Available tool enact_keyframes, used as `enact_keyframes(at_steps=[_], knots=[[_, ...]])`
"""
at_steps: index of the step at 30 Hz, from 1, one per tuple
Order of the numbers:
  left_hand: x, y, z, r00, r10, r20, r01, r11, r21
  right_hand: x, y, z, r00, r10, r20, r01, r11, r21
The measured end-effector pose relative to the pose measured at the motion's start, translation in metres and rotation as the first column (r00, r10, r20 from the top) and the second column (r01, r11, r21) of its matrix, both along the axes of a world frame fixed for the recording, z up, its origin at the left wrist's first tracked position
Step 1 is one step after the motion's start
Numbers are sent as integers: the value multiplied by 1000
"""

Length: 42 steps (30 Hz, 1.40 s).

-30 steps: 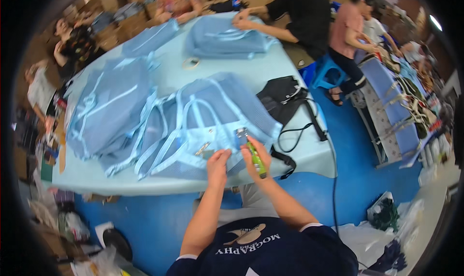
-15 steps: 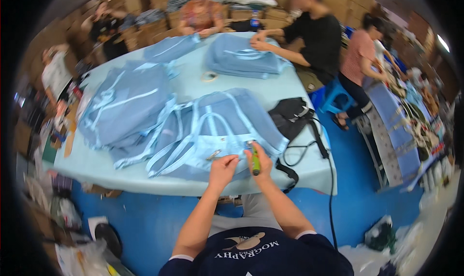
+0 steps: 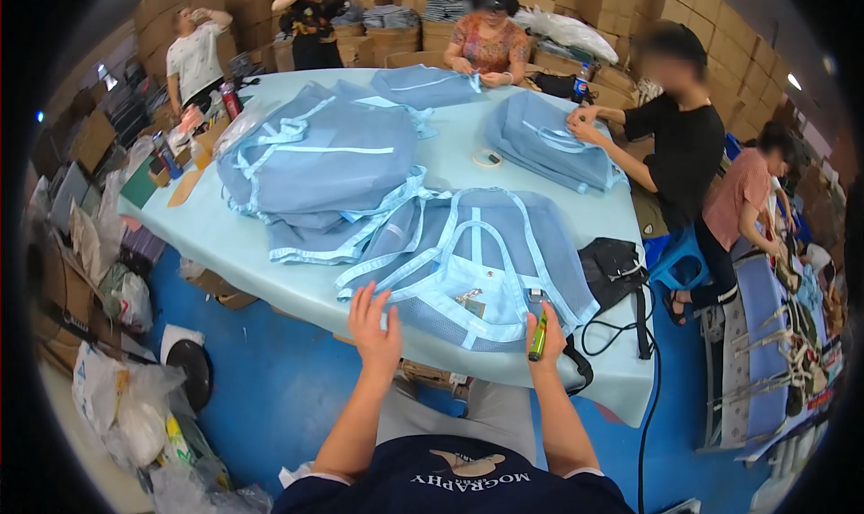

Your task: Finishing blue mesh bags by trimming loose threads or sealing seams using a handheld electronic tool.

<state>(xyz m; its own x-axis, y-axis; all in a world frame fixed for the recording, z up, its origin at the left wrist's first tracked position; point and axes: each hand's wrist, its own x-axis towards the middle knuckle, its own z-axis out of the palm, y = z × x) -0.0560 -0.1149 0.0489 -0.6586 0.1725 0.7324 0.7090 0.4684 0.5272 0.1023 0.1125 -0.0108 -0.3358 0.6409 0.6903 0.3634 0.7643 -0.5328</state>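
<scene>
A light-blue mesh bag (image 3: 486, 235) with pale straps and a snap button lies on the table in front of me, a small shiny metal piece (image 3: 468, 295) on its front panel. My left hand (image 3: 373, 332) is at the bag's lower left edge, fingers spread, holding nothing; whether it touches the mesh is unclear. My right hand (image 3: 549, 345) grips a slim green tool (image 3: 540, 332) upright at the bag's lower right, just below a small grey object (image 3: 537, 294) on the fabric.
The pale table (image 3: 180, 217) bears piled mesh bags (image 3: 315, 163), a tape roll (image 3: 487, 157), bottles, and a black bag (image 3: 598, 266) with cords at right. Several co-workers stand or sit around it, including one in black (image 3: 675, 145). A side bench (image 3: 760, 334) holds straps; plastic bags (image 3: 126, 397) lie lower left.
The view has swung so the table's far side shows more. My left hand has moved left and spread its fingers from a pinch. My right hand still holds the green tool.
</scene>
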Motion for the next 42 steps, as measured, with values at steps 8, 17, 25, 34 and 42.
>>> enact_keyframes(at_steps=[8,17,25,34,42], knots=[[-13,18,0,964,-132,230,202,929,-312,10,18,-2,995,-35,94,21,989,145],[-49,22,-6,235,-364,901,596,786,162,-3,28,26,981,-59,184,28,985,167],[-50,21,-6,-1,-517,856,530,726,439,-17,-31,74,986,138,-95,-87,905,417],[-24,19,2,29,-525,851,416,780,467,-73,-100,61,743,617,-261,-663,733,-154],[-17,15,-7,-62,-680,731,331,677,658,-75,-103,49,763,605,-226,-643,680,-352]])
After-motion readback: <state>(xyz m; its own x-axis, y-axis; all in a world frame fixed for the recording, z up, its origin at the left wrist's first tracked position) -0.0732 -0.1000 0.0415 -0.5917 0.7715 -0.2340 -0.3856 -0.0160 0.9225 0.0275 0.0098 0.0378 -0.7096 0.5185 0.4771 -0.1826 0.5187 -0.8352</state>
